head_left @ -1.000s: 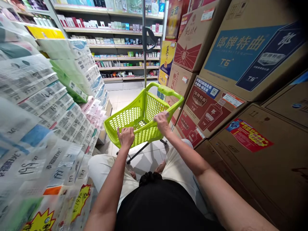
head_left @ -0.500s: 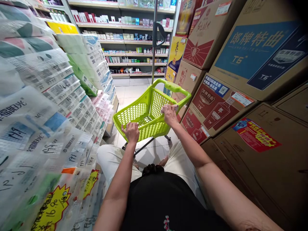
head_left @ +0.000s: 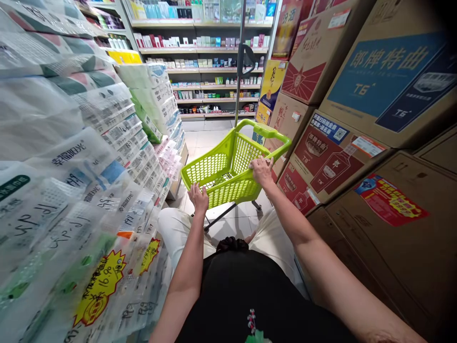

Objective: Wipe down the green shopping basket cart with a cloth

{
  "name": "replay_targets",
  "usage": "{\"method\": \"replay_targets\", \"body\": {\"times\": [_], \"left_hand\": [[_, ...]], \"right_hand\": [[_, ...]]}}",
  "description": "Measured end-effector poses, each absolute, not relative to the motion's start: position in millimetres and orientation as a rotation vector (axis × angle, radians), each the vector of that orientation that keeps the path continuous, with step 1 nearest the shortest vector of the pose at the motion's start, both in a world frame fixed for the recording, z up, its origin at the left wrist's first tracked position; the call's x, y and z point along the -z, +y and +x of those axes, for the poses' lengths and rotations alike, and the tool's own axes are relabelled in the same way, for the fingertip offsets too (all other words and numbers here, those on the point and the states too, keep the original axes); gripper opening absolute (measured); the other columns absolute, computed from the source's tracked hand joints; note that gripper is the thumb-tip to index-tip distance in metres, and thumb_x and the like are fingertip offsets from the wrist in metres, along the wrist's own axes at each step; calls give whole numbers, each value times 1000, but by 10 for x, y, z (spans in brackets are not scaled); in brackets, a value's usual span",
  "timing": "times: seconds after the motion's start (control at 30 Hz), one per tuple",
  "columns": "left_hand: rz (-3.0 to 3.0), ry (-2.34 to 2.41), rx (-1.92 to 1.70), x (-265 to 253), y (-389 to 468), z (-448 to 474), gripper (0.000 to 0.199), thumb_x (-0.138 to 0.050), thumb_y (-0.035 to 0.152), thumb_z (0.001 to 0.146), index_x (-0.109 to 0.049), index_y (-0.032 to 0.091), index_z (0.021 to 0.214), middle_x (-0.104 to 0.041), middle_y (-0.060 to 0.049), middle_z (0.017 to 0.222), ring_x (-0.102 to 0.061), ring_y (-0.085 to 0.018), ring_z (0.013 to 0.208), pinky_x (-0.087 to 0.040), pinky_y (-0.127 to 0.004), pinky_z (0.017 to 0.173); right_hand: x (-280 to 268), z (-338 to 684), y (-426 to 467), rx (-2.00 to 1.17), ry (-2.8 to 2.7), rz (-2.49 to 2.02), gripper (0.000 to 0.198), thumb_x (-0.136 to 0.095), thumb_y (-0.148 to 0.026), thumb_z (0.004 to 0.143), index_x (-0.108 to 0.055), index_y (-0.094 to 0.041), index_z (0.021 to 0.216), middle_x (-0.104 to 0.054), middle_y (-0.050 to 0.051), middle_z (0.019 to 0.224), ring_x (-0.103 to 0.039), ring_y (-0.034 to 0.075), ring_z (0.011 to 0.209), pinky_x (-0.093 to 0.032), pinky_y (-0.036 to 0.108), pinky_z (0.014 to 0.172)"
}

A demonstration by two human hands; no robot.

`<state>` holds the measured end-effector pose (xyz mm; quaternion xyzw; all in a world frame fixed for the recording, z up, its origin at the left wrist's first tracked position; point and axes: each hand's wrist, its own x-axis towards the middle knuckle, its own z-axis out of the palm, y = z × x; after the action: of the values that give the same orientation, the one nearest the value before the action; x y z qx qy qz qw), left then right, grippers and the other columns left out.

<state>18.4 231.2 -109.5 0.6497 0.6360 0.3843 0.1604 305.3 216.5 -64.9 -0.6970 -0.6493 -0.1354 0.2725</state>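
Observation:
A lime-green shopping cart (head_left: 233, 189) with a lattice basket stands turned sideways before me, on a dark wheeled frame. My left hand (head_left: 199, 197) rests over the rim at its left end, fingers curled across the edge. Farther along the same near rim, close to the cart's handle, my right hand (head_left: 262, 171) is closed over the edge. Whether a cloth is still under that hand I cannot make out. The basket's interior shows only its slatted bottom, with the floor visible through it. A tall grey pole with a dark loop grip (head_left: 246, 59) rises behind the basket.
Plastic-wrapped tissue packs (head_left: 107, 190) are stacked along the left, with yellow price tags (head_left: 102, 286). Cardboard cartons (head_left: 378, 85) form a wall on the right. Shelves of small boxed goods (head_left: 203, 62) stand beyond a strip of tiled floor (head_left: 207, 138).
The view has shifted, so the cart and both hands appear farther right and slightly lower. A pale cloth seen by my right hand is now hardly visible. Both hands stay on the rim.

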Motion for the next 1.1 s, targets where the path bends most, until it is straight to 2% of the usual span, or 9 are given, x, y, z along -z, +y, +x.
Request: {"method": "replay_targets", "body": {"times": [0.13,0.23,0.33,0.43,0.57,0.7,0.77,0.97,1.1], "left_hand": [[1864,1785,-1089,1149,2336,187,50,-33,39,99,-51,17,141,-43,-14,157,-26,-28,153,-6,-56,127],[1850,1747,-1065,1165,2348,145,51,-36,39,98,-49,17,142,-41,-14,159,-23,-28,154,-6,-55,128],[1806,1726,-1063,1179,2363,100,54,-36,39,97,-47,15,144,-37,-16,161,-20,-28,155,-8,-53,128],[1782,1708,-1085,1199,2360,106,54,-31,40,99,-44,19,147,-35,-12,163,-15,-26,156,-6,-54,128],[1737,1635,-1129,1200,2319,124,58,-22,46,101,-41,20,149,-31,-10,165,-7,-25,158,1,-55,128],[1697,1576,-1174,1180,2274,106,66,-6,50,102,-37,21,153,-31,-7,165,-9,-18,157,-2,-45,130],[1694,1564,-1191,1177,2259,109,68,-2,50,102,-36,21,154,-31,-6,165,-8,-18,157,-2,-45,130],[1693,1563,-1170,1188,2257,132,70,-1,52,101,-37,23,153,-34,-6,164,-11,-19,157,-2,-45,130],[1700,1579,-1180,1202,2263,137,68,-2,51,101,-37,23,153,-33,-6,165,-11,-19,157,-2,-45,130]], "right_hand": [[856,2758,2136,285,-1856,-1738,43,-40,-3,86,-64,-20,118,-60,15,120,-49,31,121,-38,53,108],[924,2665,2104,246,-2085,-1535,45,-46,-5,85,-62,-20,123,-59,13,126,-48,31,122,-37,52,112],[866,2801,2125,242,-1984,-1599,43,-47,-6,84,-62,-19,122,-59,14,125,-48,32,119,-35,54,111],[875,2722,2137,261,-1811,-1680,44,-43,-5,86,-62,-19,122,-60,16,122,-47,35,119,-36,58,107],[990,2377,2089,232,-2058,-1478,47,-46,-5,84,-63,-23,124,-60,12,125,-49,31,118,-36,54,110],[960,2357,2064,223,-1917,-1642,36,-47,-9,89,-65,-21,117,-61,13,122,-49,31,115,-41,50,103],[927,2309,2061,192,-1809,-1689,36,-43,-6,89,-65,-20,114,-62,14,118,-50,31,114,-42,49,100],[819,2129,2128,-60,-1678,-1462,50,-39,-8,86,-46,-18,135,-56,13,128,-56,23,112,-48,38,96],[768,2408,2179,98,-1527,-1649,39,-43,-10,84,-54,-17,121,-53,16,131,-48,29,120,-43,44,104]]}}
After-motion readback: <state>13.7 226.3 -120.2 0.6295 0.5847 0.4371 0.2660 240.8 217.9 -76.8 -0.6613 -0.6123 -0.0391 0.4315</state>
